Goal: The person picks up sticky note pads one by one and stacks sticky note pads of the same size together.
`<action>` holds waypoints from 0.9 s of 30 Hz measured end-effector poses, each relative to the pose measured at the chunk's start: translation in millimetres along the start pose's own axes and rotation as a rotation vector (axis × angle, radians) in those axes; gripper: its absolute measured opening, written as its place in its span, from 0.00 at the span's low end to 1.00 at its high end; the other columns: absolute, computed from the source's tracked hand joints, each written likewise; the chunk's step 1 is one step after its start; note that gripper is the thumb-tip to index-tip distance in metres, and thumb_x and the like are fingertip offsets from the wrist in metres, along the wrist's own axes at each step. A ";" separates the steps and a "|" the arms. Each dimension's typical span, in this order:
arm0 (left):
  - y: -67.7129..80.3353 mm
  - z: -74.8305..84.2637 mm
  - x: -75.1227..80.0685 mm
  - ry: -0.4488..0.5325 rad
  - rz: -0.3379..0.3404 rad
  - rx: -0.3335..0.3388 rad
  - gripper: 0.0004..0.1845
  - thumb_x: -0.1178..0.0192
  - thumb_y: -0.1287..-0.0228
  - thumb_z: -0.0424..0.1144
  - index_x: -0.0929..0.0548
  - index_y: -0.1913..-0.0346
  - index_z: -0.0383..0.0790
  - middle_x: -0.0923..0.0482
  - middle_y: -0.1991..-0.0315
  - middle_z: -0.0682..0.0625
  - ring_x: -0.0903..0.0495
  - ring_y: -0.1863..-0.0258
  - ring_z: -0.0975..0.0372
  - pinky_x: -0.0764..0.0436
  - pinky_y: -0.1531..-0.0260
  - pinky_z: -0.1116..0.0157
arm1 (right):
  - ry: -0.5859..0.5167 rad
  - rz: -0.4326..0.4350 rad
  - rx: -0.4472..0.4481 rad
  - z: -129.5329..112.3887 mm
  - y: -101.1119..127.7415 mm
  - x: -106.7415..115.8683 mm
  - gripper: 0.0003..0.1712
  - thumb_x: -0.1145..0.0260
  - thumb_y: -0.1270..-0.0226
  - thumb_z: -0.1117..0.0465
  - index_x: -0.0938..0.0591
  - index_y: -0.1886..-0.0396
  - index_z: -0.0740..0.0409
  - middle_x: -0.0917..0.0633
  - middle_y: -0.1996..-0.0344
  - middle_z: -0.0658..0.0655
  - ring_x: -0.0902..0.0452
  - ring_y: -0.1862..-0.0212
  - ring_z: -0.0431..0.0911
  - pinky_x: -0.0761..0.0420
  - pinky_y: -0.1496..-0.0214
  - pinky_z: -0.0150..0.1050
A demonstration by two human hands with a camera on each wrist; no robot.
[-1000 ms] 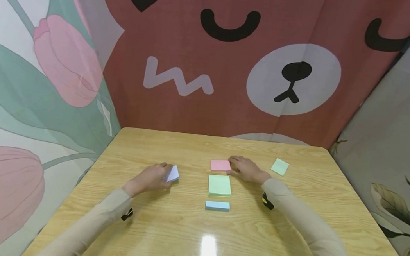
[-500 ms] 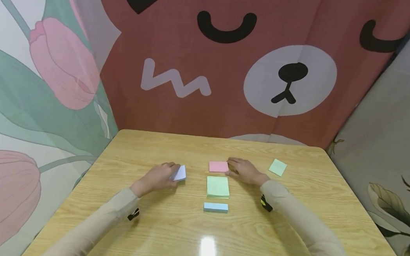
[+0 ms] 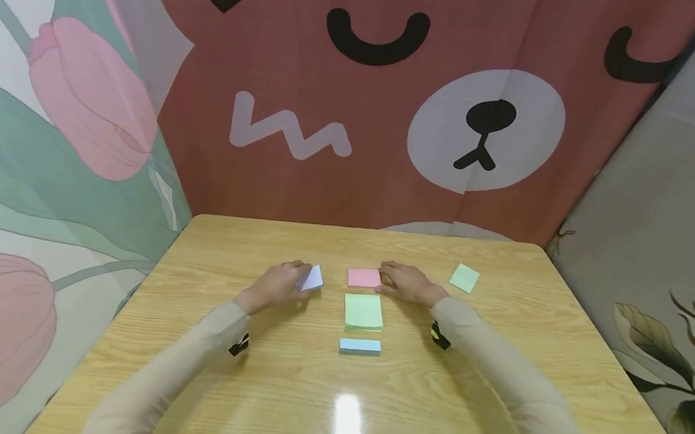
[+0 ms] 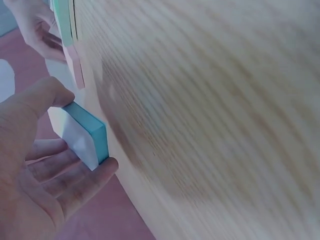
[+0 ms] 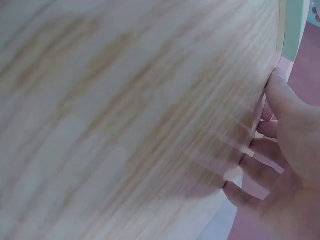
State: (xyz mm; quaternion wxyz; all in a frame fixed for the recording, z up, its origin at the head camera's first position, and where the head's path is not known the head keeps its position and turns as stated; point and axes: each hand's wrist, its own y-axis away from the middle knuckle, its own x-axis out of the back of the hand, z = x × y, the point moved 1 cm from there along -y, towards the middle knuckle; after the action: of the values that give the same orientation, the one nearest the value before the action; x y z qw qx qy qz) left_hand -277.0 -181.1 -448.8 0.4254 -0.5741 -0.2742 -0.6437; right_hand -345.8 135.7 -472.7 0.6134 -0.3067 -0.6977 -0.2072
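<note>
Fingers and thumb of the left hand (image 3: 276,286) pinch a pale lilac-faced, blue-edged sticky-note pad (image 3: 311,278) just left of the flat pink sticky-note pad (image 3: 364,278) on the wooden tabletop (image 3: 492,392). The right hand (image 3: 403,283) rests loosely curled against the pink pad's right edge. A loose pinch could let the lilac pad slip and knock the green square pad (image 3: 363,311) askew.

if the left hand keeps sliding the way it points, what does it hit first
Probably the pink pad: the left hand, gripping a pale blue pad, points right toward it. The right hand sits beyond.
</note>
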 end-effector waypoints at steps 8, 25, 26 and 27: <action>-11.8 6.6 -4.3 0.020 -0.010 -0.017 0.30 0.30 0.39 0.41 0.26 0.38 0.29 0.21 0.48 0.37 0.19 0.56 0.53 0.19 0.56 0.55 | 0.008 -0.027 -0.015 -4.8 -2.5 2.0 0.30 0.38 0.27 0.49 0.26 0.38 0.70 0.28 0.36 0.73 0.28 0.38 0.64 0.26 0.40 0.55; -39.0 21.7 -3.8 0.005 -0.019 -0.069 0.32 0.30 0.40 0.41 0.27 0.36 0.28 0.20 0.49 0.37 0.19 0.57 0.53 0.18 0.58 0.57 | 0.004 -0.060 -0.052 -1.5 -0.7 0.5 0.32 0.40 0.26 0.48 0.27 0.35 0.69 0.30 0.34 0.73 0.30 0.36 0.65 0.27 0.39 0.57; -40.2 22.6 -4.4 0.007 -0.018 -0.068 0.33 0.29 0.40 0.41 0.27 0.36 0.28 0.20 0.49 0.37 0.19 0.57 0.53 0.18 0.59 0.57 | 0.006 -0.064 -0.054 -1.4 -1.0 0.2 0.32 0.40 0.26 0.48 0.27 0.35 0.68 0.30 0.34 0.73 0.30 0.36 0.65 0.28 0.39 0.56; -41.4 23.6 -4.9 0.006 -0.017 -0.066 0.33 0.29 0.40 0.41 0.27 0.36 0.28 0.20 0.49 0.37 0.19 0.57 0.53 0.18 0.59 0.57 | 0.011 -0.067 -0.055 -1.3 -1.3 -0.1 0.32 0.40 0.26 0.47 0.27 0.35 0.68 0.30 0.34 0.73 0.31 0.36 0.65 0.28 0.38 0.56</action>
State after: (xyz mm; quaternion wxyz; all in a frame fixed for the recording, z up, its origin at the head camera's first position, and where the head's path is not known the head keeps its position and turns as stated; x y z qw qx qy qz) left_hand -300.9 -140.0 -443.5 0.4016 -0.5834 -0.2563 -0.6578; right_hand -345.6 133.9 -472.5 0.6013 -0.2988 -0.6981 -0.2486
